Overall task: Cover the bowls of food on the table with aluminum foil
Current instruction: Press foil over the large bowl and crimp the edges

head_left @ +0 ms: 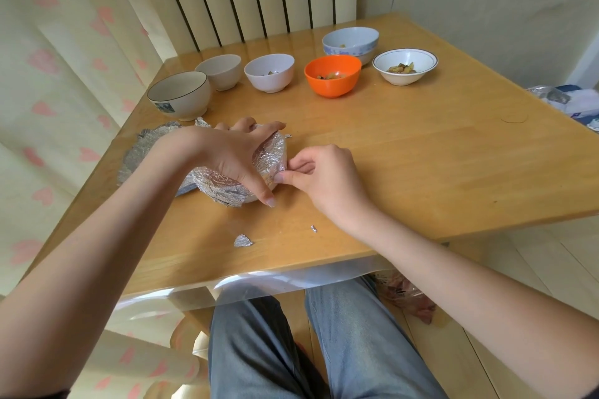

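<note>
- Head view, the only one here: the foil-covered bowl sits near the front-left of the table, wrapped over the top and down the sides.
- Left hand is spread over the top of it, fingers curved around the foil and pinning it down. Thumb reaches down the near side.
- Right hand is pinching the foil edge on the bowl's right side between thumb and fingertips, so a narrow, tight grip on the foil itself.
- Looks to me like the crimping step on bowl number one: tucking the loose edge under the rim.
- Spare foil sheet lies flat just left of the bowl, partly under the left arm. A couple of torn scraps sit nearer the table edge.
- Six more still uncovered along the back: dark-rimmed bowl, beige bowl, white bowl, orange bowl, blue-patterned bowl, wide rimmed bowl.
- Next I'd guess: finish pressing the edge, then tear fresh foil and pull one of the back bowls closer.
</note>
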Tool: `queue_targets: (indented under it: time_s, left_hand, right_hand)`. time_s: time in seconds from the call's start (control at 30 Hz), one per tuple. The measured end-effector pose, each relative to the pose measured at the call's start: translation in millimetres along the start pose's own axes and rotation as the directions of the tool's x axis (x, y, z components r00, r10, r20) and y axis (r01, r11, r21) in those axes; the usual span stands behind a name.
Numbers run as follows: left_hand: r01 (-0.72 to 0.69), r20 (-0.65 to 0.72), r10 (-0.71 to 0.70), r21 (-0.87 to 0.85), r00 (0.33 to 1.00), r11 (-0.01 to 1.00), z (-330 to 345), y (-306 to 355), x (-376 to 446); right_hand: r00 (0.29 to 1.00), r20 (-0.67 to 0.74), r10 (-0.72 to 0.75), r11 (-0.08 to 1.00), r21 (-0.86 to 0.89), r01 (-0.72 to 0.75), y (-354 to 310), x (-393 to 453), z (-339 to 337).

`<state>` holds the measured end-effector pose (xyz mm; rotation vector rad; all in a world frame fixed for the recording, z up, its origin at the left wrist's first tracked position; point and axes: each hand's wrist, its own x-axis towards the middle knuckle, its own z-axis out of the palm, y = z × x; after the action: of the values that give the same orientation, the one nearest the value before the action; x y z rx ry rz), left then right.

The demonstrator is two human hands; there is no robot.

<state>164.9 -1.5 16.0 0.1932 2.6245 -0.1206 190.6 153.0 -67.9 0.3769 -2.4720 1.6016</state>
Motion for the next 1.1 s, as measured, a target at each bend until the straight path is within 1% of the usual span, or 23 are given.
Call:
queue_targets:
  time_s: [0.27, 0.43, 0.6, 0.67, 0.73, 0.77, 0.83, 0.93, 1.0, 1.1]
  left_hand:
    - [0.002, 0.001, -0.002, 0.006, 1.000, 1.000, 0, 1, 1]
    - [0.004, -0.013, -0.004, 0.000, 1.000, 1.000, 1, 0, 2]
    - [0.018, -0.015, -0.018, -0.001, 1.000, 1.000, 2, 0, 2]
    - [0.021, -0.011, -0.021, 0.000, 1.000, 1.000, 2, 1, 2]
    - [0.020, -0.011, -0.020, 0.001, 1.000, 1.000, 1, 0, 2]
    - [0.020, -0.011, -0.020, 0.001, 1.000, 1.000, 1, 0, 2]
    - [0.022, -0.009, -0.022, 0.002, 1.000, 1.000, 0, 1, 1]
    - [0.026, -0.012, -0.026, 0.000, 1.000, 1.000, 0, 1, 0]
    - [0.027, -0.016, -0.027, -0.005, 1.000, 1.000, 0, 1, 0]
    - [0.019, -0.018, -0.019, -0.004, 1.000, 1.000, 0, 0, 2]
  right_hand:
    - [0.980, 0.148, -0.130, 0.986, -0.085, 0.144, 5, 20, -11]
    - [0.934, 0.322, -0.156, 0.976, -0.094, 0.196, -1, 43, -24]
    - [0.894, 0.414, -0.174, 0.960, -0.130, 0.248, -3, 57, -25]
    - [0.888, 0.434, -0.149, 0.948, -0.195, 0.254, -5, 63, -28]
    - [0.895, 0.434, -0.103, 0.916, -0.309, 0.256, -7, 69, -29]
    - [0.895, 0.438, -0.088, 0.905, -0.340, 0.255, -8, 71, -29]
    - [0.873, 0.479, -0.090, 0.918, -0.300, 0.260, -6, 73, -29]
    - [0.827, 0.547, -0.129, 0.959, -0.145, 0.245, 2, 72, -33]
    - [0.841, 0.520, -0.150, 0.968, -0.097, 0.232, 7, 73, -33]
    - [0.878, 0.439, -0.192, 0.950, -0.141, 0.278, 8, 77, -33]
